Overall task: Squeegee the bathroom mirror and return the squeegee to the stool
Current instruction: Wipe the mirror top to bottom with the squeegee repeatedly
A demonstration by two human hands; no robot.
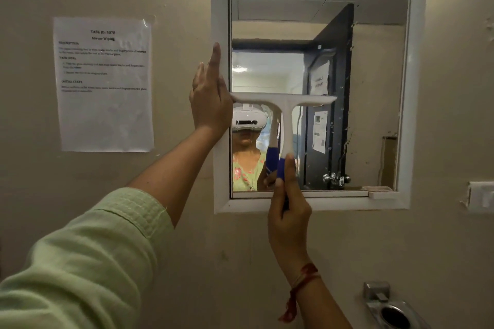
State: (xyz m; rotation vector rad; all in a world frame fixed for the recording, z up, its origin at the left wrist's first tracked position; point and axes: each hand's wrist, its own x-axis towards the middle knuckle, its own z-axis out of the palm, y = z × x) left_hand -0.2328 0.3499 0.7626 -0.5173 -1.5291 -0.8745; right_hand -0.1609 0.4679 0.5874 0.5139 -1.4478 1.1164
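Note:
A white-framed mirror (374,93) hangs on the beige wall, with water spots on its right part. My right hand (288,205) grips the blue handle of a white T-shaped squeegee (287,115). Its blade lies level across the lower left of the glass. My left hand (209,96) rests flat on the mirror's left frame, fingers up, its thumb touching the blade's left end. The stool is out of sight.
A taped paper sheet (104,85) hangs on the wall left of the mirror. A metal holder (390,310) juts from the wall at lower right. A white switch plate (481,196) sits at the right edge.

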